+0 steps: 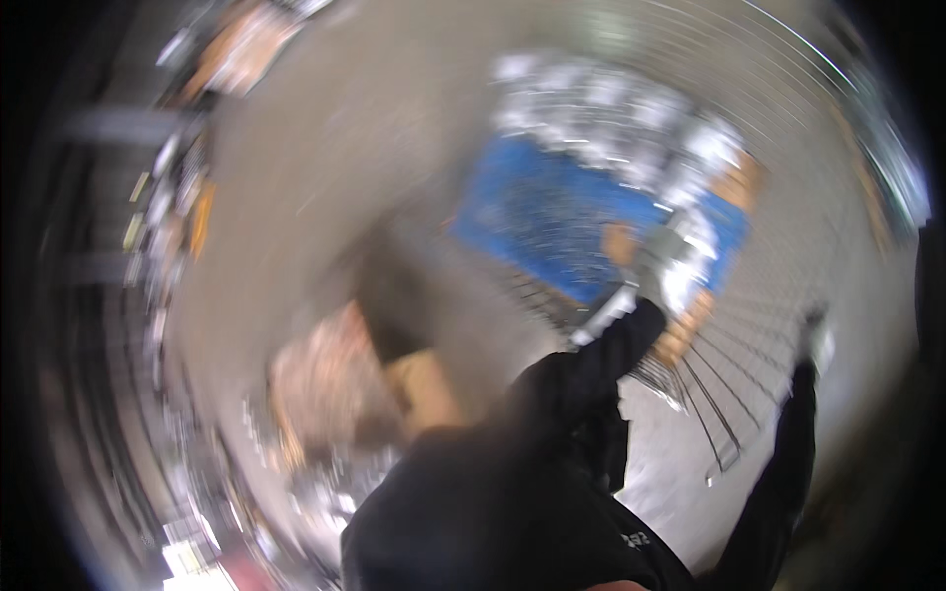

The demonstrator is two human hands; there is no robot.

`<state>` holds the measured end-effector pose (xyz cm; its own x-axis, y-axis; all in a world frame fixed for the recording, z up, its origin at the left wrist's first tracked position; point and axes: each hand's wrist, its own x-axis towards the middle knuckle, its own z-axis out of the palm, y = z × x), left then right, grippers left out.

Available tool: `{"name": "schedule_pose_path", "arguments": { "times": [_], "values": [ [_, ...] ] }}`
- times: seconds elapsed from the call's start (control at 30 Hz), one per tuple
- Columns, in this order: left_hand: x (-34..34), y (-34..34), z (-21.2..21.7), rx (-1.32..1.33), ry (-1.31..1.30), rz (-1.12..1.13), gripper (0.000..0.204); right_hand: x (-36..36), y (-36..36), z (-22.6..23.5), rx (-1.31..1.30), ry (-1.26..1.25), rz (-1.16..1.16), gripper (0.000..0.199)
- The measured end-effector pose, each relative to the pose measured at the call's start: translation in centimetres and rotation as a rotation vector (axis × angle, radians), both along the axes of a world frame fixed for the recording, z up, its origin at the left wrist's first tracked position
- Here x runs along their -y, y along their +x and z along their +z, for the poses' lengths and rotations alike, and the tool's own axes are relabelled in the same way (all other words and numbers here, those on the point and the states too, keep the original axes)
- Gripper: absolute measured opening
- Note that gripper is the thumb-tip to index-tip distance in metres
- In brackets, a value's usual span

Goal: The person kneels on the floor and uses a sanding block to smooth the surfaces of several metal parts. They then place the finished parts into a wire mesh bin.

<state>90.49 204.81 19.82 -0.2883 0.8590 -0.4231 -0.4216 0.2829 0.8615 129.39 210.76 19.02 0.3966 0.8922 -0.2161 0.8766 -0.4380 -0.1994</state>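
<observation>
My left arm, in a black sleeve, reaches forward over a blue surface point(552, 212). My left hand point(662, 258) looks greyish and is smeared by motion; its fingers cannot be made out. Close beside it are shiny silvery-white things point(695, 261), too blurred to name. Off to the right, my right arm hangs apart from the blue surface. My right hand point(816, 340) is a pale blur with no distinct fingers. A row of similar silvery, clear-looking bundles point(601, 108) covers the far side of the blue surface.
Brown, cardboard-like pieces point(734, 182) lie at the blue surface's right edge. Thin dark metal bars point(714, 414) stick out below it. A blurred brownish box-like thing point(330, 379) stands on the grey floor point(286, 217) to the left. Cluttered shelving-like shapes point(168, 246) line the far left.
</observation>
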Motion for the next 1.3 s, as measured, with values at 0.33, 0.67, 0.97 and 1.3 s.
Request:
{"name": "schedule_pose_path", "arguments": {
  "times": [0.33, 0.67, 0.97, 1.3],
  "values": [
    [15.2, -15.0, 6.9, 0.084, -0.145, 0.483, 0.048, -2.3, -8.0, 5.4, 0.605, 0.57, 0.499, 0.056],
    [36.5, -34.2, 6.7, 0.093, -0.131, 0.925, 0.049, 25.7, -38.1, -10.6, -0.503, -0.194, 0.935, 0.056],
    [61.9, -55.6, 6.6, 0.052, -0.15, 1.412, 0.05, 29.0, -41.3, -12.0, -0.158, -0.481, 1.037, 0.039],
    [84.2, -64.7, 5.1, 0.009, -0.247, 1.837, 0.052, 27.8, -49.3, -10.2, -0.184, -0.444, 1.157, 0.036]
  ]
}}
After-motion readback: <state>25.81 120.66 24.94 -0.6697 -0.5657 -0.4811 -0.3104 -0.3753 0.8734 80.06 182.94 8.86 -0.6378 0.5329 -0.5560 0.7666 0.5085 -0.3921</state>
